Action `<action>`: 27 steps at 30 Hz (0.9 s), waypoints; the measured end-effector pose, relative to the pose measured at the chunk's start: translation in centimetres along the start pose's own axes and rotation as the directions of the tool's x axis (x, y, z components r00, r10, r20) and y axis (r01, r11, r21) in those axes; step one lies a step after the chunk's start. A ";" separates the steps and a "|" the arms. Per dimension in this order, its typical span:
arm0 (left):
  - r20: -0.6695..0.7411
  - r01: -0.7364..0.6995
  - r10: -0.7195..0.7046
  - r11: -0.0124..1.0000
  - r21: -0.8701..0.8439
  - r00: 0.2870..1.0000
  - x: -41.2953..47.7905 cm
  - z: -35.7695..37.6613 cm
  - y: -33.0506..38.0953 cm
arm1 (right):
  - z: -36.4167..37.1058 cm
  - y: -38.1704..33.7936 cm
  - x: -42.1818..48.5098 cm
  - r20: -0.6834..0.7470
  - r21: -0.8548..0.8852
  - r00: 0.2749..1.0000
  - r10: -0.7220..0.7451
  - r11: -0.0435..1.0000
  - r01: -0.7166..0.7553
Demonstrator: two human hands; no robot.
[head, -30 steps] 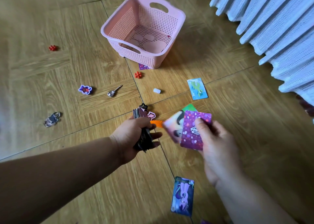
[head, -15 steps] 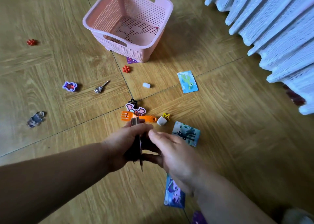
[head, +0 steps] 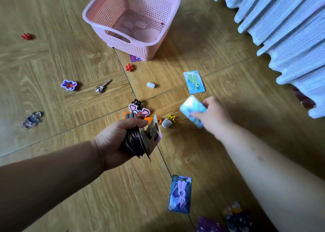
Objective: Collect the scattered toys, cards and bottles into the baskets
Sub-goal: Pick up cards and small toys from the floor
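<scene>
My left hand [head: 116, 140] grips a thick stack of cards [head: 142, 140] low over the wooden floor. My right hand [head: 213, 117] pinches a light blue card [head: 190, 108], blurred by motion, just above the floor. A pink perforated basket [head: 158, 43] stands beyond them. A blue card with a green figure [head: 194, 81] lies past my right hand. A purple card [head: 180, 194] lies near me. Small toys sit between my hands: a pink pixel charm [head: 139, 109], an orange fork [head: 158, 120], a white cube [head: 166, 123] and a yellow star [head: 171, 117].
Scattered on the left are two red flower pieces [head: 129, 67] [head: 26, 36], a purple charm [head: 69, 85], a silver key [head: 102, 86] and a keychain [head: 32, 119]. A white pellet [head: 150, 85] lies mid-floor. White ribbed fabric [head: 290, 29] fills the right. More cards [head: 226, 223] lie at the bottom.
My right hand left the stack in my left hand, reached right and picked up the light blue card from the floor. The view shifted slightly toward the floor.
</scene>
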State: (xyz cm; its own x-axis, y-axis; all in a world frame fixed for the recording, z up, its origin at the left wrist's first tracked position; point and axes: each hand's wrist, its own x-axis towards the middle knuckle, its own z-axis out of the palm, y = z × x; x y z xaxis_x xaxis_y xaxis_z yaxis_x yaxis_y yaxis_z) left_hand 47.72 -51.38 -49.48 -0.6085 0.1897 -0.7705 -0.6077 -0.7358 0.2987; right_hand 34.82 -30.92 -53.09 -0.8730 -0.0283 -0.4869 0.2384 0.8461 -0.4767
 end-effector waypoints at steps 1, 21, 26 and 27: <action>0.006 -0.002 0.002 1.000 0.003 1.000 0.0 -0.3 0.2 | -0.4 -0.8 1.6 -0.059 0.127 0.998 0.018 0.992 -0.010; -0.126 0.031 0.007 0.956 0.293 0.992 -1.4 -3.3 -0.4 | 0.3 3.4 -6.3 0.517 -0.332 0.790 -0.329 0.774 0.539; -0.138 0.012 0.041 0.932 0.362 0.990 -2.3 -2.6 -1.0 | 4.4 5.3 -12.3 0.829 -0.373 0.424 -0.366 0.202 0.905; -0.130 0.006 0.047 0.926 0.378 0.990 -2.4 -2.5 -1.1 | 4.9 5.0 -12.5 0.821 -0.391 0.428 -0.378 0.174 0.904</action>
State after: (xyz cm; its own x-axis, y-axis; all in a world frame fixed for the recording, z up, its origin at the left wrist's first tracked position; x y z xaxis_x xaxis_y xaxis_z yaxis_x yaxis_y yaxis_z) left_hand 51.10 -52.60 -49.37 -0.5645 0.0688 -0.8225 -0.7590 -0.4348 0.4846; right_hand 48.97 -28.95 -52.96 -0.1148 -0.7688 -0.6291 -0.9139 0.3299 -0.2364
